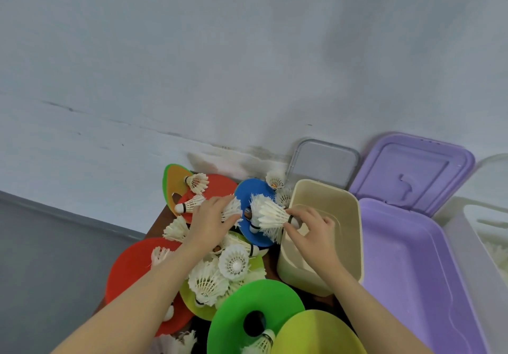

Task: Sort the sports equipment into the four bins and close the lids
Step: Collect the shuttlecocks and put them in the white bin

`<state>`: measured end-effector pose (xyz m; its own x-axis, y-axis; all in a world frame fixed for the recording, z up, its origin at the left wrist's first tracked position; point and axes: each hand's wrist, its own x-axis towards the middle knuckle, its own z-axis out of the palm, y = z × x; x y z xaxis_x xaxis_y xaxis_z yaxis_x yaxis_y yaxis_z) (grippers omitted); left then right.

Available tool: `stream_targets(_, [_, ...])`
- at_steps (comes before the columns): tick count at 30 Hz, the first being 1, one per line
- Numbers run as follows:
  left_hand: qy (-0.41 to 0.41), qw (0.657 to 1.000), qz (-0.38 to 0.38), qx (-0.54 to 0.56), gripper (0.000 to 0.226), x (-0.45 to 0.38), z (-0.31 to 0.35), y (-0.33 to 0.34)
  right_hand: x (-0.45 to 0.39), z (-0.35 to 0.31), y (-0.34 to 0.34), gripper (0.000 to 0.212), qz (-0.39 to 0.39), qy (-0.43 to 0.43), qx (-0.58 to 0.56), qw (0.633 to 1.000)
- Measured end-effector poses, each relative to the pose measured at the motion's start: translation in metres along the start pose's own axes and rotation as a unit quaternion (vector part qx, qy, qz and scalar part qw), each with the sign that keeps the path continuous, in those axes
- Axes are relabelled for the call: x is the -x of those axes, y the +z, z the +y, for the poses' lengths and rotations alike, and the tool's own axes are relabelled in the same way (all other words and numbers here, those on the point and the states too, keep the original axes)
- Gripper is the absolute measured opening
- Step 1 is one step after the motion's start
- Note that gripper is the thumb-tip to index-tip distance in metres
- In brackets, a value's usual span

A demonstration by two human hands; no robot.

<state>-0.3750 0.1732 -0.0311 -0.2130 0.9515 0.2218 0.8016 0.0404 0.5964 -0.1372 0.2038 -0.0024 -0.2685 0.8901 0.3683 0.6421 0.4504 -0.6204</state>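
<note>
A heap of white feather shuttlecocks and flat coloured disc cones lies on a small table. My right hand pinches the cork end of a bundle of shuttlecocks at the left rim of the open cream bin. My left hand lies on the heap, its fingers curled round another shuttlecock beside the blue disc. The cream bin looks bare inside.
An open purple bin with its raised lid stands right of the cream bin. A clear bin sits at the far right. A grey lid leans on the wall. Red, green and yellow discs fill the front.
</note>
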Motion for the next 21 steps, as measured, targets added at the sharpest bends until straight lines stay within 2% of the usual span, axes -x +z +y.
stream_targets(6, [0.075, 0.996, 0.051, -0.006, 0.064, 0.006, 0.046, -0.019, 0.013, 0.007, -0.028, 0.032, 0.034, 0.000, -0.015, 0.999])
stream_targets(11, [0.135, 0.989, 0.064, -0.005, 0.063, 0.006, 0.112, -0.018, 0.026, 0.025, -0.073, 0.029, 0.102, -0.006, -0.041, 0.994])
stream_targets(17, [0.170, 0.985, 0.019, 0.018, 0.068, 0.006, 0.208, 0.026, 0.057, 0.074, -0.152, 0.030, 0.161, -0.011, -0.023, 0.987])
stream_targets(21, [0.200, 0.979, -0.031, 0.023, 0.056, 0.015, 0.278, 0.068, 0.084, 0.115, -0.210, 0.031, 0.205, 0.004, -0.003, 0.979])
